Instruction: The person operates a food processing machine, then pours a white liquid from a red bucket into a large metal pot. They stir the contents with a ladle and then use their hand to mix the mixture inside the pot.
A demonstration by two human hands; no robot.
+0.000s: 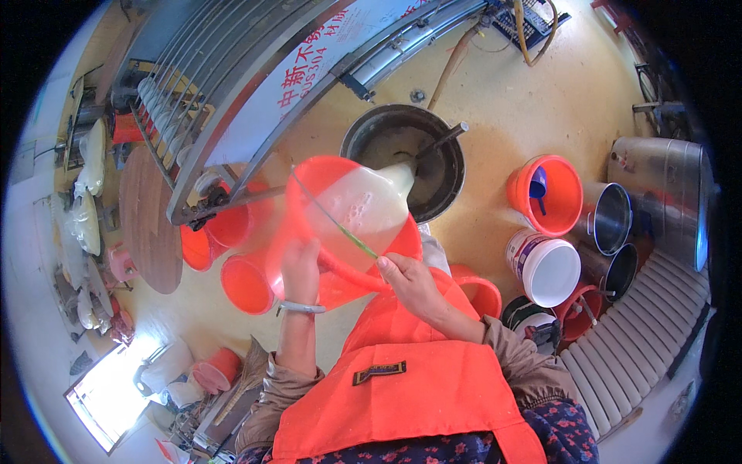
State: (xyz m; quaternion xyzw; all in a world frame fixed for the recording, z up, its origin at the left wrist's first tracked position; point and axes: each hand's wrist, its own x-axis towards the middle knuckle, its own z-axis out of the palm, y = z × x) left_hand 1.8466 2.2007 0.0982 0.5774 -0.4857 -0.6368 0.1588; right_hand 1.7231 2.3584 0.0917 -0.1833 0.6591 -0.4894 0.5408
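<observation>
A large red plastic bucket is tilted over a dark metal pot on the floor. Whitish, slightly frothy liquid runs from its far lip into the pot. My right hand is closed on the bucket's near rim, where the green grip of its thin handle meets my fingers. Against the left side of the bucket, my left hand is closed, its fingers partly hidden and a little blurred. Out of the pot sticks a metal rod-like handle; its lower end sits in the contents.
A red bucket with a blue scoop, a white pail and metal pots stand to the right. More red buckets are at the left. A metal-framed machine reaches close to the tilted bucket.
</observation>
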